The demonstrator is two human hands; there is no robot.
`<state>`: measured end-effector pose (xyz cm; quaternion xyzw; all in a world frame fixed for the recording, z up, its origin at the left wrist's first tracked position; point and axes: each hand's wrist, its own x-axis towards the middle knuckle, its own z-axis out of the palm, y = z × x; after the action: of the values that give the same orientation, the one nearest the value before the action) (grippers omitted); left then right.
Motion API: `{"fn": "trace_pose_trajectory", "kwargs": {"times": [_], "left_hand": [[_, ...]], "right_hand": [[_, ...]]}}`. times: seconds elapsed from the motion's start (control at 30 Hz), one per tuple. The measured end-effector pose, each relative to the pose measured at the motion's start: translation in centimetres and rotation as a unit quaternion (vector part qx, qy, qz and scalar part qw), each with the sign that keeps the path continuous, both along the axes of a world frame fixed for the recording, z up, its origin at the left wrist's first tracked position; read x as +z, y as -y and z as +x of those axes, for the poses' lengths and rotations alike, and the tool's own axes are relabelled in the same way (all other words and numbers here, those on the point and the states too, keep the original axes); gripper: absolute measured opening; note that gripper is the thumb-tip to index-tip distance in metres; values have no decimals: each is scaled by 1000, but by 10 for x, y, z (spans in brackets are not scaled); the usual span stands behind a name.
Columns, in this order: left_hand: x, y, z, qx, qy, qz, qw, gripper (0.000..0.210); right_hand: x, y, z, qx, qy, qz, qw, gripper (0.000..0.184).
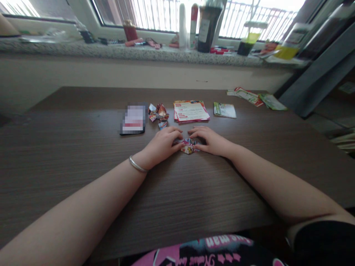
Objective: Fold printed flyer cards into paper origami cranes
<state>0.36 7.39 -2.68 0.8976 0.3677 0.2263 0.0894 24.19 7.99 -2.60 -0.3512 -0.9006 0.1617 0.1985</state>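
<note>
Between my two hands, on the brown table, is a small piece of folded, colourful printed paper. My left hand, with a silver bangle on its wrist, has its thumb and curled fingers closed on the paper's left side. From the other side, my right hand grips the right edge between thumb and bent fingers. Parts of the paper are hidden under the fingers. Just beyond my left hand lie some folded paper pieces in brown, red and white, and a smaller bluish one.
A blurred-out phone-like object lies at the left. Behind my hands sit a stack of printed sheets and a smaller stack. More leaflets lie far right. Bottles, including a dark one, stand along the granite windowsill.
</note>
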Motion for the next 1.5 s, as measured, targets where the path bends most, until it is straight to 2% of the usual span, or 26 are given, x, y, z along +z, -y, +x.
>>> {"fn": "trace_pose_trajectory", "kwargs": {"times": [0.2, 0.5, 0.57, 0.63, 0.7, 0.87, 1.0, 1.1, 1.37, 1.5], "left_hand": [[10, 6, 4, -12, 18, -26, 999, 19], [9, 4, 4, -25, 63, -22, 997, 15], [11, 5, 4, -33, 76, -14, 996, 14], [13, 7, 3, -47, 84, 9, 995, 12], [14, 7, 3, -64, 86, 37, 993, 11], [15, 6, 3, -80, 24, 109, 990, 13], [18, 10, 3, -99, -94, 146, 980, 19], [20, 13, 5, -104, -138, 144, 974, 21], [13, 10, 5, -82, -105, 116, 984, 21], [12, 9, 4, -78, -71, 83, 991, 21]], "right_hand": [[0, 1, -1, -4, -64, -39, 997, 29], [3, 8, -5, -33, -101, -94, 990, 22], [5, 10, -6, -37, -110, -51, 992, 15], [8, 12, -6, -33, -102, 26, 994, 7], [11, 15, -6, -29, -80, 91, 992, 6], [12, 15, -4, -15, -1, 134, 991, 9], [10, 13, -3, 13, 39, 110, 993, 12], [9, 11, -4, 20, 33, 77, 996, 12], [9, 4, -1, 61, -19, 21, 998, 11], [7, 3, -1, 33, -39, 19, 998, 13]]}}
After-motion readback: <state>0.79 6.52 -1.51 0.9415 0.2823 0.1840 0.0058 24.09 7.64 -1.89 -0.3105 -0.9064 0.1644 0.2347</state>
